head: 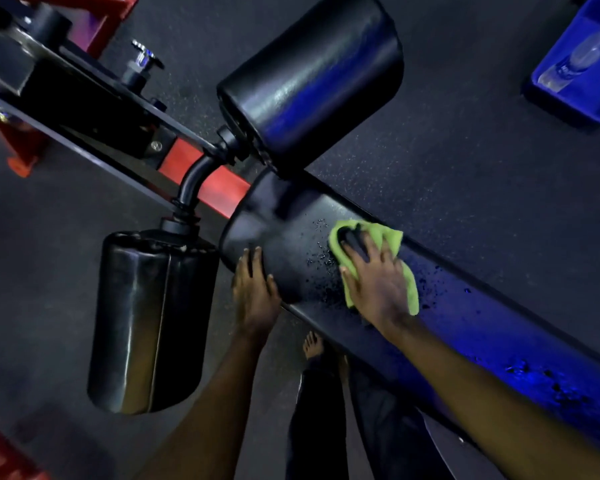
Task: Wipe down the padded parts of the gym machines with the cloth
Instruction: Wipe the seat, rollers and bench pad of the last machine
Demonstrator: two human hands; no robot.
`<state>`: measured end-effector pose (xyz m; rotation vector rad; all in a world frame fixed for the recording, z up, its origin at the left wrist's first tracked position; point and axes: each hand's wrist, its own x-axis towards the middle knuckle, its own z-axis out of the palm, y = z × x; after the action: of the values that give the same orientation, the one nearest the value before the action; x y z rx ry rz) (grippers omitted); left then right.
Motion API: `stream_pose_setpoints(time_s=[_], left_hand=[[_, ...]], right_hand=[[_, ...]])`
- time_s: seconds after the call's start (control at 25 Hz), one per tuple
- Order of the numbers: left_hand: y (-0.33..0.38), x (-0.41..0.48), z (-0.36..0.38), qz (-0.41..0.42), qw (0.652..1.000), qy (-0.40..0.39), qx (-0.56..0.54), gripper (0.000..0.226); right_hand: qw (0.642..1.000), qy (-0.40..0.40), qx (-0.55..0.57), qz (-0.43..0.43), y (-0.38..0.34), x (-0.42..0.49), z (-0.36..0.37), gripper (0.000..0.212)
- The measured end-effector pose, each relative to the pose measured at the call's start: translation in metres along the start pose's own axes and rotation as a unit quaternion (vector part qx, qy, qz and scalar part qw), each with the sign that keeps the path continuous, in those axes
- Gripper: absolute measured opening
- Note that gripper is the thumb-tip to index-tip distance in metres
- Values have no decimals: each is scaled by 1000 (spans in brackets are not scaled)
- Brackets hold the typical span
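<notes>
Green cloth [392, 237] pressed under the right hand [378, 285] — grip wide, flat — mid-wipe on the wet black pad [482, 323]; left hand [253, 289] rests flat. Next: sweep across the droplets [321, 259].

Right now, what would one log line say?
step: wiping pad | right hand presses cloth on pad | left hand rests on pad edge | droplets remain

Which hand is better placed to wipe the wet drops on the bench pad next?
Right, probably: the right hand presses the green cloth on the bench pad beside the drops; the left hand only rests on the pad's edge, without cloth.
</notes>
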<state>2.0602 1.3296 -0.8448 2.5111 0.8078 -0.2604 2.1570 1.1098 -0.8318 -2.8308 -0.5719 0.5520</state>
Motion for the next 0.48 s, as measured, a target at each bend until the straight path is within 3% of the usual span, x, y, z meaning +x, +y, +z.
stream_pose_setpoints(time_s=[0.08,0.16,0.24,0.4,0.48], left_hand=[[-8,-11,5,-13,1000,8,-18,61],[-16,-23,12,-27,999,16,-39,64],[-19,-37,17,-11,998,14,-52,68],[-26,-39,26,7,994,20,-109,69],[-28,-39,33,2,988,45,-146,69]], right_hand=[[990,-34,-45,-130,-4,-5,11,55],[979,-33,-62,-189,3,13,9,60],[988,-10,-56,-147,3,35,3,60],[998,56,-4,34,-32,55,3,49],[999,34,-8,-2,-58,44,14,48]])
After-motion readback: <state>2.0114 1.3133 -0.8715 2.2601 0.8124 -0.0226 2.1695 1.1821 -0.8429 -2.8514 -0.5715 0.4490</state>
